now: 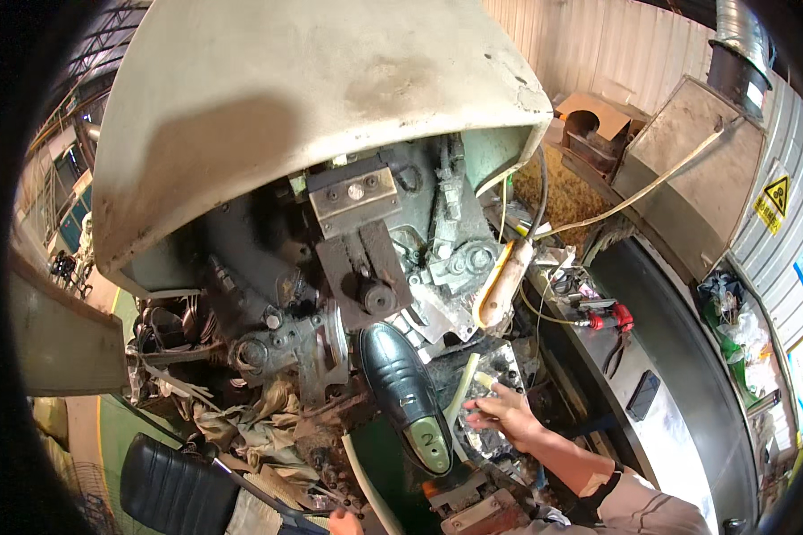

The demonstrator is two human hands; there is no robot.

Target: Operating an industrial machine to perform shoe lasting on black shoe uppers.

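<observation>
We note the right hand (510, 417) with fingers loosely apart, a black shoe (393, 364) to their left, and cannot tell the finger spread of the left hand (344, 523).

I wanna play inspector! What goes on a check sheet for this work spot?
Surface: silver ledge, dark flat object on it.
Job's things: black shoe with green form inside, below the machine's metal block.
Clutter: crumpled scraps left of the shoe.
Grippers: right hand, fingers spread near a pale strip; left hand mostly cut off, grip unclear.
Cables: pale cord at right.
Surroundings: black padded seat, yellow warning sign.
</observation>
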